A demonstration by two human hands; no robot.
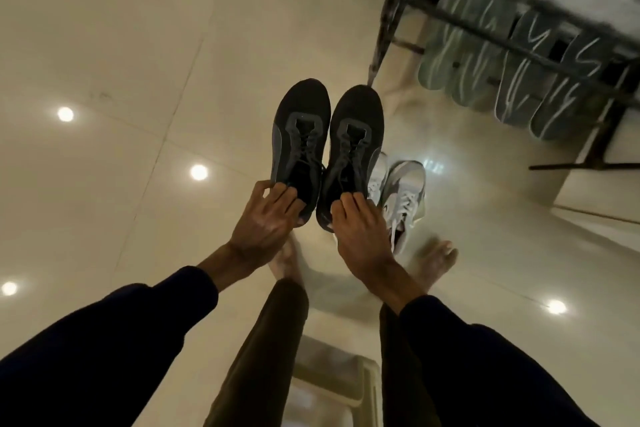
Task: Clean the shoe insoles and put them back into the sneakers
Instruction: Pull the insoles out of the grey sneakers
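Observation:
Two black sneakers are held side by side above the floor, toes pointing away from me. My left hand grips the heel opening of the left black sneaker. My right hand grips the heel opening of the right black sneaker. Their insides are dark, so I cannot tell whether insoles lie in them. Several grey-green insoles with pale markings lean in a row against a dark metal rack at the upper right.
A pair of white-grey sneakers stands on the glossy tiled floor just right of my hands. The dark metal rack fills the upper right. My bare feet are below the hands. A pale stool sits between my legs.

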